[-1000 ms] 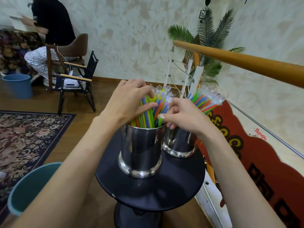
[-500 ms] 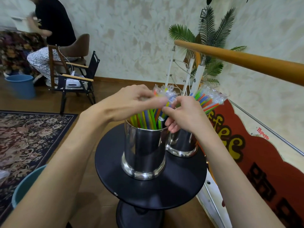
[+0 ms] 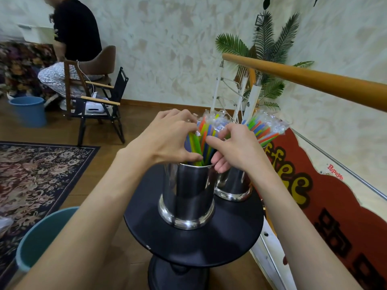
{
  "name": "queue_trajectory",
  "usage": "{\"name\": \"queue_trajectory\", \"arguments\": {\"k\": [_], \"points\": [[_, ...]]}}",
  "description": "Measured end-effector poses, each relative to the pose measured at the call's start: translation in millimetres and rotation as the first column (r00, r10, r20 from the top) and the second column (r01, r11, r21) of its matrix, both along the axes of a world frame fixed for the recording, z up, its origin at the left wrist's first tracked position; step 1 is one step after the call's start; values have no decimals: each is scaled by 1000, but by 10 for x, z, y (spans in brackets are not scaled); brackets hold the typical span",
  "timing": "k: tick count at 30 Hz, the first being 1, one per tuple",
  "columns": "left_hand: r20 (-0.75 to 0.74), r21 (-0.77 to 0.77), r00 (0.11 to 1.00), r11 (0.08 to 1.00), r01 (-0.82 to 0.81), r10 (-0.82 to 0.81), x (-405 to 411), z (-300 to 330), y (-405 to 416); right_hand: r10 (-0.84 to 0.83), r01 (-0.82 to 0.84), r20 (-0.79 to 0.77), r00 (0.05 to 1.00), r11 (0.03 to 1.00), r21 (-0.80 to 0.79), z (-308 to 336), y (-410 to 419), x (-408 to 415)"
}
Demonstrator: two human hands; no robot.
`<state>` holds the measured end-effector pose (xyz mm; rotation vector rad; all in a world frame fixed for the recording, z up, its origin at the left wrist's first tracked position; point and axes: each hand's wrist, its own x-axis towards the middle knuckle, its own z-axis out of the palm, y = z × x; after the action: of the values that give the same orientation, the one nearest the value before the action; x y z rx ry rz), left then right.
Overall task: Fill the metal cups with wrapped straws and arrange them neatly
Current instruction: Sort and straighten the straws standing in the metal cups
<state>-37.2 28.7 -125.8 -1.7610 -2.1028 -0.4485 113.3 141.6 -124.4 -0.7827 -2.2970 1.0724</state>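
At frame centre, the left hand (image 3: 167, 139) and right hand (image 3: 236, 149) are both grasping wrapped straws (image 3: 206, 132) standing in the near metal cup (image 3: 188, 195). Recommended: be gathering straws upright, levelling tips, avoiding tipping the cup.

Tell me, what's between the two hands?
In the head view, a bunch of colourful wrapped straws stands in the near shiny metal cup, between the left hand and right hand.
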Motion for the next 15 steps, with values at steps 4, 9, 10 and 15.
{"name": "queue_trajectory", "arguments": {"k": [4,9,10,15], "points": [[25,92,999,995,39,-41,-66,-84,28,5,-5,-9,1000,1000,-17,8,-19,9],[90,167,995,985,32,-47,-118,-122,80,11,-12,-12,1000,1000,-24,28,-54,20],[116,181,992,983,29,-51,-113,-122,90,13,-14,-12,1000,999,-32,28,-56,20],[267,285,957,958,36,-116,-31,-94,104,14,-14,-1,1000,1000,-24,24,-38,-9]]}}
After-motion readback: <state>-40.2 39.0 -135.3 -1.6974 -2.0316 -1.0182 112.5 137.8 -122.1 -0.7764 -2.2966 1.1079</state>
